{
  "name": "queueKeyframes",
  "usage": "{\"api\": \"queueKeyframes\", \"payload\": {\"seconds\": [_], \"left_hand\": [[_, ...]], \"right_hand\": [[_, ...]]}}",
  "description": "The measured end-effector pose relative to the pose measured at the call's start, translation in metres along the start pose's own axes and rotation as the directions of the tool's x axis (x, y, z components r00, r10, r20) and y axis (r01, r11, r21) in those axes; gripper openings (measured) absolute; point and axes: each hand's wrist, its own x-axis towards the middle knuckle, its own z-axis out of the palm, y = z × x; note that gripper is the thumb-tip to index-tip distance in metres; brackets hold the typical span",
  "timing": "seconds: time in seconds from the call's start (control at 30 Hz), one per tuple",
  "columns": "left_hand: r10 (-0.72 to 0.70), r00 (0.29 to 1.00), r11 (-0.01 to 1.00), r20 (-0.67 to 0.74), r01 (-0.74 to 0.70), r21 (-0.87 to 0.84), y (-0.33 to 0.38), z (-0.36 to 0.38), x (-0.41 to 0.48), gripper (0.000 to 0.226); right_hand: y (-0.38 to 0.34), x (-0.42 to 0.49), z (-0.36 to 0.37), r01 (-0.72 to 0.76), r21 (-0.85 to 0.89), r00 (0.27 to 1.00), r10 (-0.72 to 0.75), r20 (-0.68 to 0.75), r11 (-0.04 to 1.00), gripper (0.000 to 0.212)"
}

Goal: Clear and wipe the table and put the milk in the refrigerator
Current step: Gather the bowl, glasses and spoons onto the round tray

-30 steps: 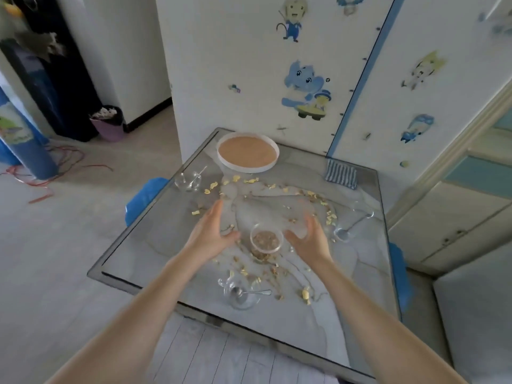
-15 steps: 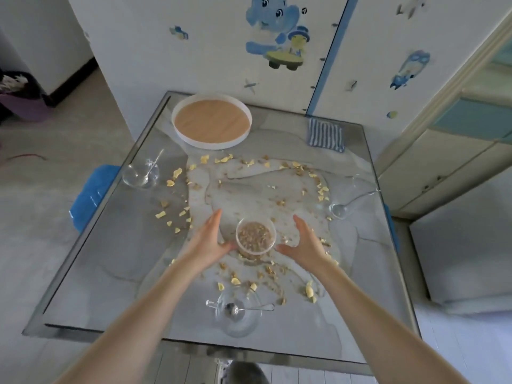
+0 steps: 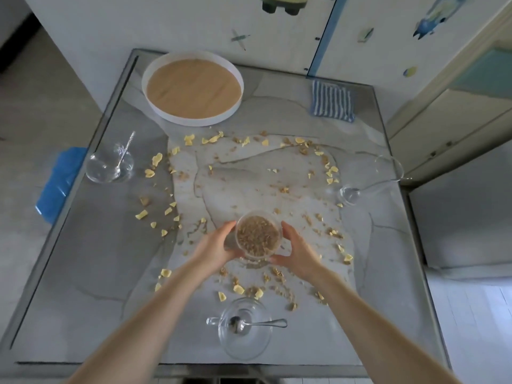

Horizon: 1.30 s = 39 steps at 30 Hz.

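Note:
A clear cup of brown cereal [image 3: 258, 236] sits mid-table, held from both sides. My left hand [image 3: 214, 246] curls round its left wall and my right hand [image 3: 297, 252] cups its right wall. Yellow and brown cereal crumbs [image 3: 191, 139] lie scattered over the grey marbled table [image 3: 83, 261]. A blue-striped cloth [image 3: 332, 101] lies at the far right. A round white tray with a wooden bottom [image 3: 238, 79] stands at the far left. No milk is in view.
Glass bowls with spoons stand at the left [image 3: 109, 164], the right [image 3: 371, 178] and the near edge [image 3: 245, 328]. A blue stool [image 3: 59, 184] sits beside the table's left edge. A wall with stickers runs behind, cabinets at the right.
Both hands have closed in from either side and now hold the cereal cup. The view has moved closer over the table.

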Motion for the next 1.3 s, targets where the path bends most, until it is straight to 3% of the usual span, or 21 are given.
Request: {"api": "queueKeyframes", "payload": {"seconds": [0.2,0.37,0.67,1.03,1.3], "left_hand": [[0.059,0.996,0.998,-0.063,-0.06,-0.02,0.001,-0.01,0.005,0.066],[0.104,0.988,0.981,-0.111,-0.12,-0.153,0.013,-0.031,0.005,0.064],[0.105,0.953,0.936,-0.283,-0.191,-0.297,0.033,-0.115,0.015,0.05],[0.176,0.922,0.931,-0.344,-0.269,-0.245,0.022,-0.239,0.07,0.046],[0.235,0.925,0.943,-0.299,-0.291,-0.161,0.011,-0.282,0.136,0.045]], "right_hand": [[-0.006,0.003,-0.004,0.043,0.07,0.998,-0.04,-0.038,0.997,0.082],[-0.029,0.004,-0.023,0.121,0.183,0.992,-0.116,-0.04,0.976,0.073],[-0.116,0.033,-0.052,0.278,0.272,0.961,-0.266,-0.081,0.921,0.057],[-0.228,0.106,-0.044,0.393,0.294,0.92,-0.37,-0.132,0.872,0.058],[-0.259,0.176,-0.051,0.371,0.243,0.928,-0.351,-0.122,0.896,0.06]]}}
